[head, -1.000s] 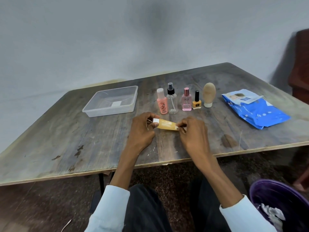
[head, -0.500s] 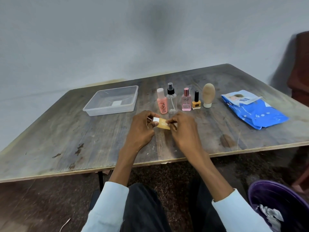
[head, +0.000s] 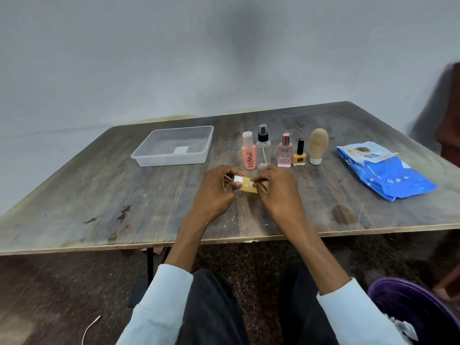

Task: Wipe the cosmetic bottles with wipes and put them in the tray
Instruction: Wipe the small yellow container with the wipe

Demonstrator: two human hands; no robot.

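Down by the person's knee, a purple bin with crumpled white scraps in it. Up to the near middle of the surface, and here's the action: both hands are on a small yellow tube with a white cap end. The left hand pinches the capped end, fingers curled round it. The right hand has slid in along the tube since a second ago, when it sat out at the far tip; now only a short yellow stretch shows between the two grips, and its fingertips are closed on the tube. Whether a wipe sits under those fingers I cannot tell. I'd call it a rubbing stroke along the body, so this tube is mid-clean and not ready to go over.

Just beyond the hands, the row stands untouched: peach bottle, clear spray bottle, pink perfume bottle, yellow nail polish, tan rounded bottle. None has moved. Toward the right edge lies the blue wipes pack, flap lifted. Toward the far left corner sits the clear tray, with no bottle in it yet. Early days, I'd judge
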